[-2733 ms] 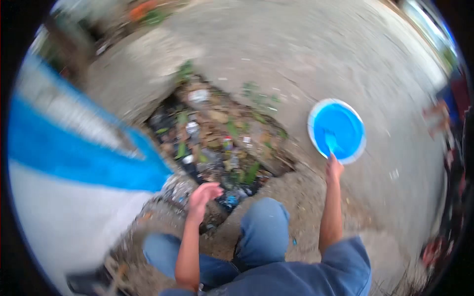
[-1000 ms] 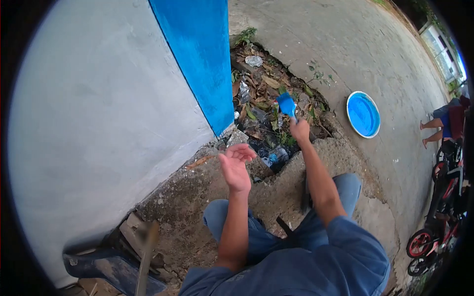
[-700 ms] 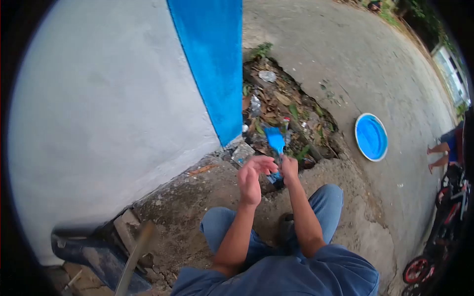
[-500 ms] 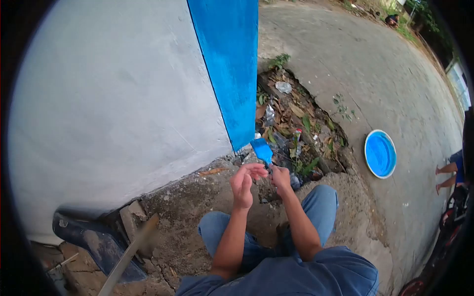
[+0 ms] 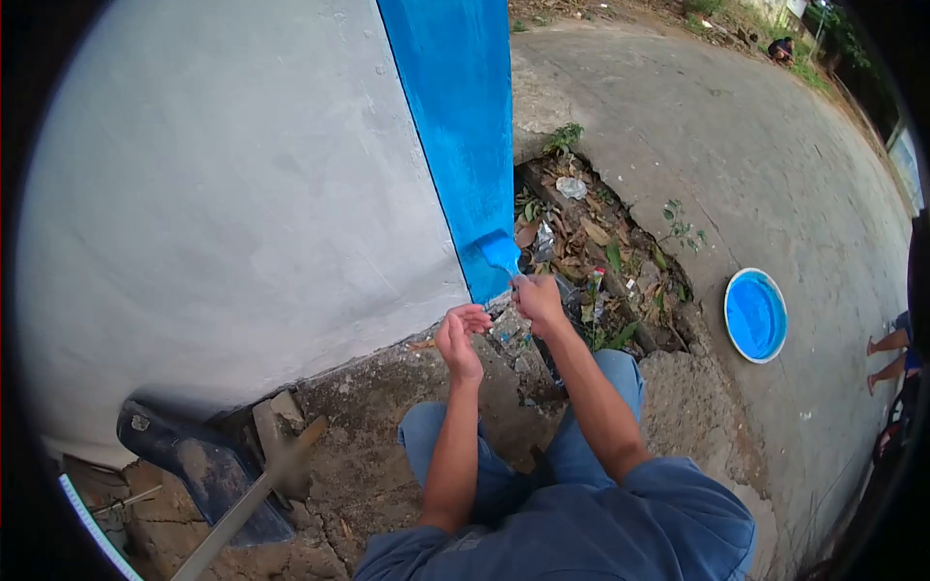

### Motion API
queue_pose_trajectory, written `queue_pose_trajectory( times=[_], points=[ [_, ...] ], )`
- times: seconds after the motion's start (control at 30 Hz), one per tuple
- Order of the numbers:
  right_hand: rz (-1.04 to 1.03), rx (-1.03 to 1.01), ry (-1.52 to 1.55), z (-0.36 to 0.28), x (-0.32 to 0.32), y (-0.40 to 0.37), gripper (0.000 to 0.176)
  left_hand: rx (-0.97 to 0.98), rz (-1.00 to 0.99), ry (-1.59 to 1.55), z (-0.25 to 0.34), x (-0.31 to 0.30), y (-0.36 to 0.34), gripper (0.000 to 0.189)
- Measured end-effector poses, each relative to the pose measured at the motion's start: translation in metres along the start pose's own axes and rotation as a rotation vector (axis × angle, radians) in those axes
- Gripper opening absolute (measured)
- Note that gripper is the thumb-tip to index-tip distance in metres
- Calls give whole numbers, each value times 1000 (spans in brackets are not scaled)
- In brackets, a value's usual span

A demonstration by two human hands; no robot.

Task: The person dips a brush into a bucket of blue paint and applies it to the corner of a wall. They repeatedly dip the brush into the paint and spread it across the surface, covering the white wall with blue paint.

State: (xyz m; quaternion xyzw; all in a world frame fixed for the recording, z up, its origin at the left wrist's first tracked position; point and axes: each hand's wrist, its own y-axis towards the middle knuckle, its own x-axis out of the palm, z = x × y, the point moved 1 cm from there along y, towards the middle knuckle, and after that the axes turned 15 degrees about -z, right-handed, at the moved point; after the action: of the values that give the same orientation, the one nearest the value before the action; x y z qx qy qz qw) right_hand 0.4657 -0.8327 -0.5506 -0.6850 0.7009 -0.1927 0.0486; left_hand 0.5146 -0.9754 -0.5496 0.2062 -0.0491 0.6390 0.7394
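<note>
A blue-coated paintbrush [image 5: 499, 250] is gripped at its handle by my right hand [image 5: 537, 300]. Its bristles lie on the lower part of a blue painted strip [image 5: 460, 116] at the wall's edge. My left hand [image 5: 461, 341] holds nothing; its fingers are apart, close to the bottom of the strip and left of my right hand. The wall [image 5: 223, 194] beside the strip is white-grey. A round basin [image 5: 783, 334] with blue paint stands on the pavement to the right.
Leaves and litter [image 5: 591, 232] fill a broken pit by the wall's corner. A dark plastic object [image 5: 208, 474] and a wooden stick [image 5: 228, 531] lie at lower left. One person [image 5: 781, 50] crouches far off; another's legs [image 5: 889, 344] show at right.
The brush in my right hand has moved up and left onto the blue strip. My left hand is slightly lower and further left. The view has shifted a little.
</note>
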Motion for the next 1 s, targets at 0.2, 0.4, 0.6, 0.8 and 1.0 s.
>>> queue_pose_trajectory(
  times=[0.2,0.4,0.6,0.8,1.0],
  points=[
    [-1,-164,-73,-74,18,-12,26,0,3,-19,-1,-6,2,55],
    [-89,-292,-14,-130,22,-63,23,9,-39,-32,-1,-6,3,56],
    [-180,-488,57,-172,36,-94,27,43,-75,11,10,0,-2,57],
    [-75,-522,-17,-113,34,-23,28,56,-107,34,10,0,-5,61],
    [83,-308,-46,34,6,7,29,61,-87,-33,12,-1,-5,60]
  ],
)
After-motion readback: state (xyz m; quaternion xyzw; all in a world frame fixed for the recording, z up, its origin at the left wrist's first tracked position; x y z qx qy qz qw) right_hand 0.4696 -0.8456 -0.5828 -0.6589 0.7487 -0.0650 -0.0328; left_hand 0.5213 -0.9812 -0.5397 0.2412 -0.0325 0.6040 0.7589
